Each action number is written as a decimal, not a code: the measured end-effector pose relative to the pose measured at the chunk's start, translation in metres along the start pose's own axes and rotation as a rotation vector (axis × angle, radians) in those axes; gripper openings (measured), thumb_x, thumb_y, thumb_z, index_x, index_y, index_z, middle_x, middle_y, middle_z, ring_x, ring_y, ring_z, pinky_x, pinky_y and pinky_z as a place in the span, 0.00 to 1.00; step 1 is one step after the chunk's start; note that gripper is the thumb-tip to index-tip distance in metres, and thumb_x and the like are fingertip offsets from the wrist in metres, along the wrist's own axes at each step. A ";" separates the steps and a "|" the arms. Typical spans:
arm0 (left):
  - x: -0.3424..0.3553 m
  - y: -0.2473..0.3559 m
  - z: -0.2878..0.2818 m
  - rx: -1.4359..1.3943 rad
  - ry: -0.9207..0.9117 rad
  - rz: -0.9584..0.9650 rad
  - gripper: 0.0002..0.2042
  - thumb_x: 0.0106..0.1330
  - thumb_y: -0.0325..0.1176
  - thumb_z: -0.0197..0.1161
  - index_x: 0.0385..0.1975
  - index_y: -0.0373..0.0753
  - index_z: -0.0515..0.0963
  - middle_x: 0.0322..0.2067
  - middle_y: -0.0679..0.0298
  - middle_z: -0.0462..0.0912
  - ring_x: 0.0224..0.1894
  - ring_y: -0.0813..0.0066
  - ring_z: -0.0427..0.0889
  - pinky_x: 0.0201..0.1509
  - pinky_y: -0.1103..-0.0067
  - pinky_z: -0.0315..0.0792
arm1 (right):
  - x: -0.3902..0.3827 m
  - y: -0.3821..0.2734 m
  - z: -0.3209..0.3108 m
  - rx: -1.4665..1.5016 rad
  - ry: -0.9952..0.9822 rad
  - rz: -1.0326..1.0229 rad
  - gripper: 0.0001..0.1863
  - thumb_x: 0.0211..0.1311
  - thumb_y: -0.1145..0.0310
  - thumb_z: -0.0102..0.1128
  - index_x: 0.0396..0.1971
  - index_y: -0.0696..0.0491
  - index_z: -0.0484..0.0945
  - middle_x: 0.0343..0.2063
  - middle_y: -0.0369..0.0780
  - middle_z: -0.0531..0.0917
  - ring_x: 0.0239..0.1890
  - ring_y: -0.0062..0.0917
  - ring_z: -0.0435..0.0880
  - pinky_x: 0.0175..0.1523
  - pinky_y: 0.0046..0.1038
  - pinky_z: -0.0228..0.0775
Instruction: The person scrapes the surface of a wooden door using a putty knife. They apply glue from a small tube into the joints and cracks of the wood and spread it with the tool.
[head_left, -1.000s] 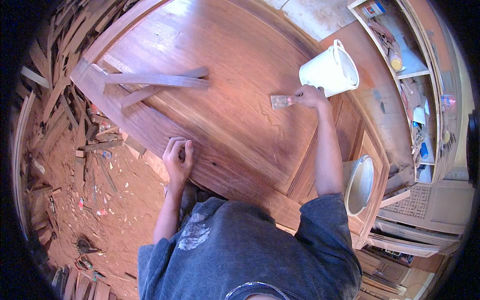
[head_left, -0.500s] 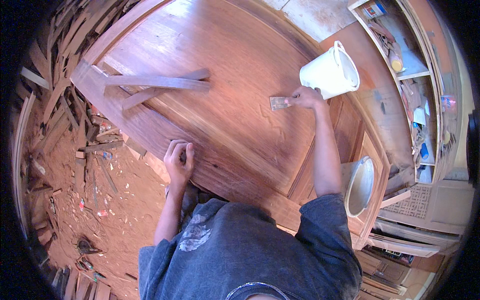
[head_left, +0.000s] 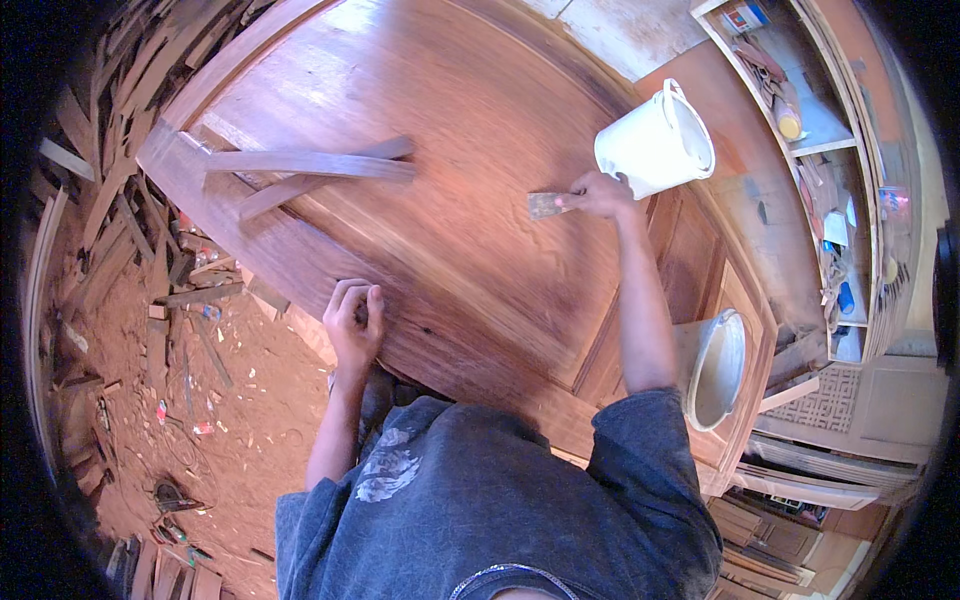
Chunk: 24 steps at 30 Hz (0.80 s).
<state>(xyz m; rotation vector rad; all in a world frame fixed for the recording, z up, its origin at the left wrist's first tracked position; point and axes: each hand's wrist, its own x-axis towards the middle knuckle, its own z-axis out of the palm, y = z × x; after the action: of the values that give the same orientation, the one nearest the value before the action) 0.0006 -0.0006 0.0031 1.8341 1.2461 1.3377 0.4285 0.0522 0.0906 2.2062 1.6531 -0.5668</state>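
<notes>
Right hand (head_left: 602, 195): closed around scraper (head_left: 544, 206) handle
Scraper: over wood panel (head_left: 460, 130), toward right end
Left hand (head_left: 355, 322): fingers loosely curled, panel's near edge; can't tell if gripping
White bucket (head_left: 640, 155): panel's far edge, beside right hand; contents not visible
Second bucket (head_left: 717, 372): panel's right end; pale inside, contents unclear
Shelf (head_left: 826, 147): beyond far edge; can (head_left: 744, 18), mixed items

1 head-worn wide fisheye camera is looking steeply down from just above the dark blue short-sleeved cloth shirt (head_left: 490, 490), facing the large reddish-brown wooden panel (head_left: 470, 120) at close range. Its round view is reaching the reddish dirt floor (head_left: 270, 400) leftward and the pale wooden open-fronted shelf unit (head_left: 825, 148) rightward.
</notes>
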 end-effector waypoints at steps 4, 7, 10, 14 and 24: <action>0.002 0.002 0.000 0.002 -0.004 0.004 0.05 0.63 0.25 0.64 0.27 0.32 0.78 0.29 0.56 0.80 0.26 0.64 0.79 0.29 0.75 0.72 | 0.006 -0.017 0.016 0.055 0.041 -0.067 0.31 0.51 0.32 0.61 0.32 0.48 0.87 0.28 0.39 0.85 0.39 0.32 0.83 0.57 0.47 0.60; 0.001 0.002 -0.001 0.003 -0.006 -0.008 0.05 0.63 0.25 0.64 0.27 0.32 0.78 0.29 0.56 0.80 0.26 0.64 0.79 0.29 0.75 0.72 | 0.008 -0.019 0.007 0.054 0.012 -0.039 0.32 0.51 0.31 0.60 0.32 0.48 0.87 0.29 0.38 0.85 0.39 0.32 0.83 0.58 0.49 0.59; 0.000 0.002 -0.002 0.008 -0.010 -0.029 0.05 0.63 0.26 0.64 0.27 0.32 0.78 0.29 0.56 0.80 0.26 0.64 0.79 0.29 0.75 0.72 | -0.002 -0.008 -0.002 -0.003 0.106 0.004 0.32 0.52 0.31 0.59 0.31 0.48 0.87 0.29 0.38 0.85 0.39 0.32 0.82 0.58 0.50 0.58; 0.001 0.001 0.001 -0.004 0.005 0.004 0.05 0.63 0.26 0.64 0.27 0.32 0.78 0.29 0.56 0.80 0.25 0.65 0.79 0.28 0.75 0.72 | 0.005 0.000 0.005 0.031 0.006 -0.013 0.32 0.54 0.31 0.58 0.31 0.48 0.87 0.29 0.38 0.85 0.39 0.32 0.82 0.58 0.50 0.58; 0.001 0.005 -0.001 -0.005 -0.024 -0.069 0.05 0.63 0.25 0.64 0.26 0.32 0.78 0.29 0.57 0.80 0.25 0.66 0.78 0.26 0.76 0.70 | 0.012 -0.002 0.005 0.131 0.069 0.013 0.30 0.52 0.32 0.61 0.31 0.47 0.87 0.26 0.39 0.84 0.37 0.32 0.82 0.57 0.48 0.58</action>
<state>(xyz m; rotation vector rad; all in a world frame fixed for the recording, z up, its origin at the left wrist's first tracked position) 0.0011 -0.0021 0.0080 1.7818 1.2806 1.2773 0.4287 0.0603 0.0805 2.3521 1.6786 -0.6182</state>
